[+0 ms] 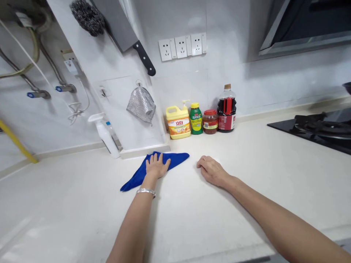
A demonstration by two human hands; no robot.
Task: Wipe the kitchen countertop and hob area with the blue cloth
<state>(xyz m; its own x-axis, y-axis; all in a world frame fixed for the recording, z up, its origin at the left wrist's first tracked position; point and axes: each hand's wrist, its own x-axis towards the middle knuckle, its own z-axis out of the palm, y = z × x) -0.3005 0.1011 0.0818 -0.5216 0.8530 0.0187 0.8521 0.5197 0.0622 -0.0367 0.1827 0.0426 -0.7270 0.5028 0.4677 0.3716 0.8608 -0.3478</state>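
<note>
1. Cloth point(139, 176), blue, is lying on the bench point(181, 223) directly beneath the left hand point(157, 168), whose fingers are resting spread over it.
2. Long axis is running from near-left to far-right of those fingers.
3. Right hand point(212, 171), farther off, is resting rightward, apart from the cloth, fingers curled.

I was in a kitchen; a black gas hob point(285, 125) lay at the frame's right edge; a range hood point(315, 25) filled the upper right; a cleaver point(117, 27) hung left of top centre; sauce bottles point(226, 114) lined the pale worktop point(274, 175) near mid-frame.
</note>
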